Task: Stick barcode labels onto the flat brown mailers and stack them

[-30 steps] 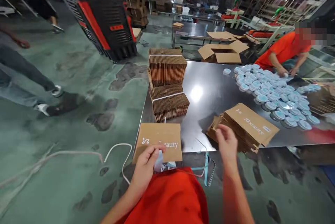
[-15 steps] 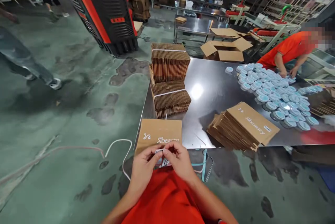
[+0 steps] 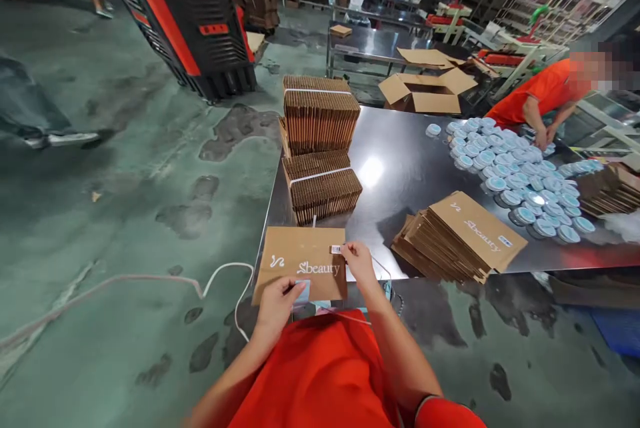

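Observation:
My left hand [image 3: 279, 303] pinches a pale blue label sheet [image 3: 303, 290] over the front edge of a flat cardboard box [image 3: 290, 249] printed with white lettering. At that box's upper right corner, my right hand [image 3: 358, 260] has its fingertips closed on a small white barcode sticker [image 3: 337, 249], which lies against the cardboard or just over it. A fanned stack of similar flat boxes [image 3: 463, 235] lies to the right, its top piece bearing a sticker near its right end.
Two strapped bundles of folded cardboard [image 3: 324, 181] stand behind the box on the metal table [image 3: 395, 168]. Many round blue-lidded containers [image 3: 510, 168] spread at the right, where a co-worker in orange [image 3: 540, 95] bends over them. A white cord [image 3: 215, 275] trails along the floor.
My right hand came from beside the stack to meet the left at the label sheet, then moved to the box's upper right corner with a sticker. At left, a walking person's legs moved further left.

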Motion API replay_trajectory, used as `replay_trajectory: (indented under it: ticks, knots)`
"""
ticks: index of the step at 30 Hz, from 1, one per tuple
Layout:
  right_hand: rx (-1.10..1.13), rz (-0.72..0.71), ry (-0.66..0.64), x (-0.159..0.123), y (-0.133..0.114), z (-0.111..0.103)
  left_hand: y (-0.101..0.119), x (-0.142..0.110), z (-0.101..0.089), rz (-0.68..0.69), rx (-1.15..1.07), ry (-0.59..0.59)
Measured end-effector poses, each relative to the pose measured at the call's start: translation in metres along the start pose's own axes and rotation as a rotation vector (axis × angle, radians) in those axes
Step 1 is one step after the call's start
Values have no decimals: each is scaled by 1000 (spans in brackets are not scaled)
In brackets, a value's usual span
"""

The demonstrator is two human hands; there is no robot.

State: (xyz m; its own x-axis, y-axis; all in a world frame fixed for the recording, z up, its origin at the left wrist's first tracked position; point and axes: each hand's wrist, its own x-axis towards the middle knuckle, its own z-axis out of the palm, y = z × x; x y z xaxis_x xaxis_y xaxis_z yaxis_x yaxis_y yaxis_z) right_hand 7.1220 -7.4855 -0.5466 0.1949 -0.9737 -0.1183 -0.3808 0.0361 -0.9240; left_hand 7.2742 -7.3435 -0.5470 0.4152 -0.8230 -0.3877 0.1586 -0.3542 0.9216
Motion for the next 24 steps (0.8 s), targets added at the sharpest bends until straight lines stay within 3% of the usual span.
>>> replay_trajectory:
  ticks: [11, 19, 24]
  knots:
    - [-225, -60, 4, 7, -1, 6, -4, 3, 0, -68, -76, 22]
    - [-474, -117, 105, -1, -2, 16, -7, 3, -1, -79, -68, -5]
    - [-378, -70, 165, 0, 1, 16, -13, 3, 0, -42, -30, 10]
